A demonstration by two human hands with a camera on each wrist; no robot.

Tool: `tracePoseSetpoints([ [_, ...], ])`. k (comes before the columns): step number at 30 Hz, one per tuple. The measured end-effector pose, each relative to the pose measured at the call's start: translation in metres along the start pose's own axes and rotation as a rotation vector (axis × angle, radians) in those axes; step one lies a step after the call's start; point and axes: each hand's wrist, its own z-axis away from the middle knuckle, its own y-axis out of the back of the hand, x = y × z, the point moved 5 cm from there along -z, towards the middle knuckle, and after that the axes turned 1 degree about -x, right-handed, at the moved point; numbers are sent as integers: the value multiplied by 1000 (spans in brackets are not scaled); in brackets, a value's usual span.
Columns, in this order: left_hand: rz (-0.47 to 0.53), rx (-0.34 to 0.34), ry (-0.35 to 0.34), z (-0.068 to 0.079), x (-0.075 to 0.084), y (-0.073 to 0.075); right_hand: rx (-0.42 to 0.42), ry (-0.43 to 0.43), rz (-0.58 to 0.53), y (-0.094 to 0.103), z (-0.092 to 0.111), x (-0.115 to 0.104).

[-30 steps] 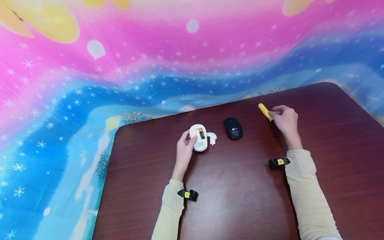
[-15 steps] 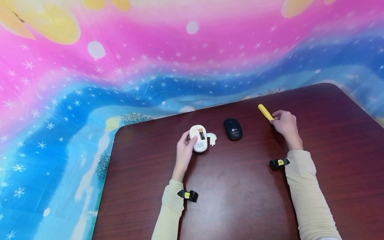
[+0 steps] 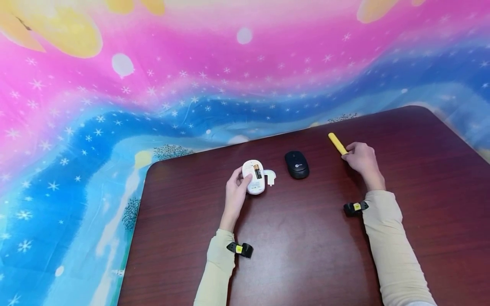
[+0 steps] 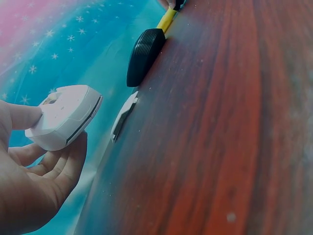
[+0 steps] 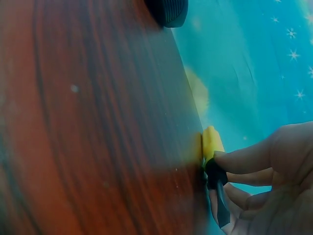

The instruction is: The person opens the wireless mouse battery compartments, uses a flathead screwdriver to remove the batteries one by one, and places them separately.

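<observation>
My left hand (image 3: 235, 189) holds a white computer mouse (image 3: 255, 187) with its underside up, thumb on top and fingers beneath. A battery (image 3: 257, 172) shows in its uncovered compartment. In the left wrist view the mouse (image 4: 66, 115) is raised off the table. Its white battery cover (image 3: 271, 177) lies just to the right. Farther right, my right hand (image 3: 363, 159) pinches a yellow-handled screwdriver (image 3: 337, 143) near the handle's lower end. In the right wrist view, thumb and fingers are at the screwdriver's black collar (image 5: 215, 171), and its flat metal blade (image 5: 223, 208) points toward the palm.
A black computer mouse (image 3: 297, 164) sits on the dark red wooden table (image 3: 298, 238) between the hands. Behind the table's far edge hangs a colourful patterned cloth (image 3: 214, 76). Each sleeve bears a black wrist strap (image 3: 240, 249).
My right hand has shifted slightly toward the near end of the screwdriver, leaving more of its yellow handle in sight. The left hand and white mouse have stayed nearly still.
</observation>
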Motion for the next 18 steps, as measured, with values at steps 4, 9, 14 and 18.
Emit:
tracePoseSetpoints([
  [4, 5, -1, 3, 0, 1, 0, -28, 9, 20, -1, -1, -3],
  [9, 3, 1, -3, -1, 1, 1, -36, 10, 9, -1, -1, -6],
  [14, 8, -4, -3, -1, 1, 0, -13, -5, -88, 4, 1, -11],
  [18, 16, -8, 3, 0, 2, -1, -18, -20, -289, 7, 3, -14],
])
